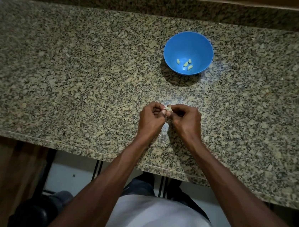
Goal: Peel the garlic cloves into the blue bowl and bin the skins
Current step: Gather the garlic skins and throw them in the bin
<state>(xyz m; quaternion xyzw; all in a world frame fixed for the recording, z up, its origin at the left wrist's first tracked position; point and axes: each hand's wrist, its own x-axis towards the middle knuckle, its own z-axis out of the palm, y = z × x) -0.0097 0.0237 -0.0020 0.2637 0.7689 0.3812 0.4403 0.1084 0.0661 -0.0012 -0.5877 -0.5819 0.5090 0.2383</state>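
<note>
A blue bowl (pixel 189 43) stands on the granite counter, beyond my hands and slightly to the right. Several peeled garlic cloves (pixel 185 63) lie at its bottom. My left hand (pixel 150 119) and my right hand (pixel 186 122) meet over the counter near its front edge. Both pinch a small pale garlic clove (pixel 168 108) between their fingertips. Most of the clove is hidden by the fingers, and only a bit of pale skin shows at the top.
The speckled granite counter (pixel 75 71) runs the full width, with a raised back ledge (pixel 157 4) behind the bowl. Its front edge (pixel 85 148) lies just below my wrists. A dark bin-like object (pixel 33 214) sits on the floor at lower left.
</note>
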